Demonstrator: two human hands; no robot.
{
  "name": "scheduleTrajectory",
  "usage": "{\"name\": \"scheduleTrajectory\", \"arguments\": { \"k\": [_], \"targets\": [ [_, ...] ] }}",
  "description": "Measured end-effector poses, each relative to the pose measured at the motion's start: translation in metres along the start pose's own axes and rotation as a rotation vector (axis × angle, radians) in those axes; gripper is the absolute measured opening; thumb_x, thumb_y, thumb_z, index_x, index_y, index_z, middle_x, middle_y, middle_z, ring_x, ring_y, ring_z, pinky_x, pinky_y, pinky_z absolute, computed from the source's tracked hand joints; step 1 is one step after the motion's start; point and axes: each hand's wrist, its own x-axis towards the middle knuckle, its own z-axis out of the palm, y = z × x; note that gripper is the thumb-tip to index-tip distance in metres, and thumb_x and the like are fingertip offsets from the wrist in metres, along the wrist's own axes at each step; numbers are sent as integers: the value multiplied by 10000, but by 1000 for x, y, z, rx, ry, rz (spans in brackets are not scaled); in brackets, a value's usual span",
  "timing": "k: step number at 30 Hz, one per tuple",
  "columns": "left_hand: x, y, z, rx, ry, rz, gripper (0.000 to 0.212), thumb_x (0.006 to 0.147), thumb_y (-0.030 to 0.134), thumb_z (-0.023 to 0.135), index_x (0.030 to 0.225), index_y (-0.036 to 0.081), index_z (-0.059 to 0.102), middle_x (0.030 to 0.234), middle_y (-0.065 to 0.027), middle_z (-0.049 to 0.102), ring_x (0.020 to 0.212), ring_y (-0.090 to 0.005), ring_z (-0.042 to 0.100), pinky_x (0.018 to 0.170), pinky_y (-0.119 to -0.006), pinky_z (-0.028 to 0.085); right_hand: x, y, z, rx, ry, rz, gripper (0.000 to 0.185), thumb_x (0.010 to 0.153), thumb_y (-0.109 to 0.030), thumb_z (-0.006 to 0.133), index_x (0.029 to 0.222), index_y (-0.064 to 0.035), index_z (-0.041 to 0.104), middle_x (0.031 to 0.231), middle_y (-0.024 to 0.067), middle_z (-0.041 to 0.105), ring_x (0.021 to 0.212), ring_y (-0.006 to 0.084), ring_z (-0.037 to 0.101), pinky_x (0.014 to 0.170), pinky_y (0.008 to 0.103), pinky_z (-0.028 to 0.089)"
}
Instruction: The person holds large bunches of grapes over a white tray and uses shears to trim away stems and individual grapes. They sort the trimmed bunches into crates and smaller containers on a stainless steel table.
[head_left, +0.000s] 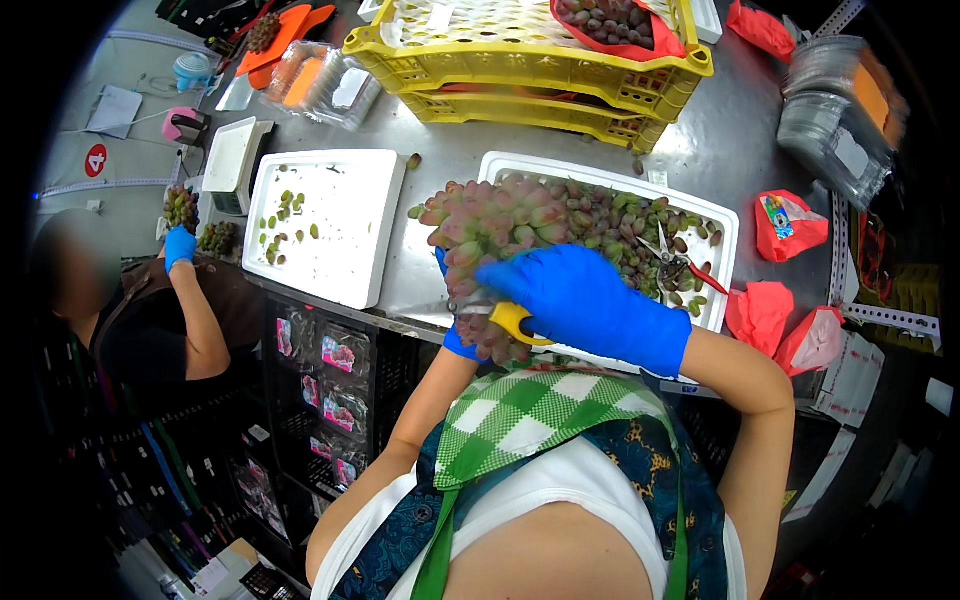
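My right hand (581, 300), in a blue glove, grips yellow-handled scissors (514, 322); their blades point left across the lower part of a large grape bunch (487, 217). Behind that bunch is my left hand (459, 343), also blue-gloved and mostly hidden; it appears to hold the bunch up from below. The bunch hangs over the left end of a white foam tray (724, 225) filled with loose grapes (600, 217). Red-handled pruning snips (675, 259) lie open on these grapes.
A white foam tray (337, 225) with a few grapes stands left, beside a scale (232, 161). Stacked yellow crates (525, 71) stand behind. Red wrappers (791, 225) and clear plastic containers (840, 112) lie right. A co-worker's gloved hand (180, 244) holds grapes at far left.
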Motion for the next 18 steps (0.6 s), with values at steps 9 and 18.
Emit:
{"name": "scheduleTrajectory", "arguments": {
  "k": [9,18],
  "targets": [
    [-17,36,3,17,120,32,683,838,548,300,1378,154,163,1412,-108,177,1297,-299,165,1062,-451,119,-43,-2,-36,10,181,168,580,665,-132,654,1208,-163,450,858,84,539,748,264,538,598,353,434],
    [-2,41,14,6,109,132,687,835,556,297,1378,156,162,1413,-109,173,1295,-308,166,1060,-456,122,-62,-13,-31,82,-31,286,447,728,-271,604,1142,-135,505,727,81,539,628,260,559,530,362,436]
  ]
}}
